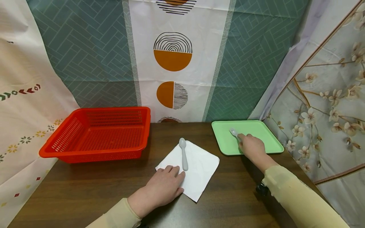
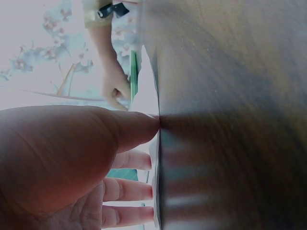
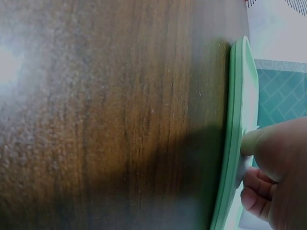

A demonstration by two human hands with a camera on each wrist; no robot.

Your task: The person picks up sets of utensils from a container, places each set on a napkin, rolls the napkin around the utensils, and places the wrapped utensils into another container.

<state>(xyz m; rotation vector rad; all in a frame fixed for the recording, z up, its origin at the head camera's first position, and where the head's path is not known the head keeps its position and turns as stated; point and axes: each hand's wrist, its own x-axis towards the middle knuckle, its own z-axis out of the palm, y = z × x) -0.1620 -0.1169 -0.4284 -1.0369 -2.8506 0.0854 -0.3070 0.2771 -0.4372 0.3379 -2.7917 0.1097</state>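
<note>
Pale grey fork, tines bared, in the green tray | right hand pinching its handle | left of tray: smooth grey spoon on white napkin, left hand resting there, fingers extended

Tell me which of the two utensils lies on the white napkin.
The grey spoon, beside the left hand; the fork is instead at the green tray, with the right hand at its handle.

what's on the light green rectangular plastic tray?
Head view: pale grey plastic fork over the tray, tines showing, in the grip of the right hand, which hides its other end and tray beneath. Fork-tray contact unclear.
</note>
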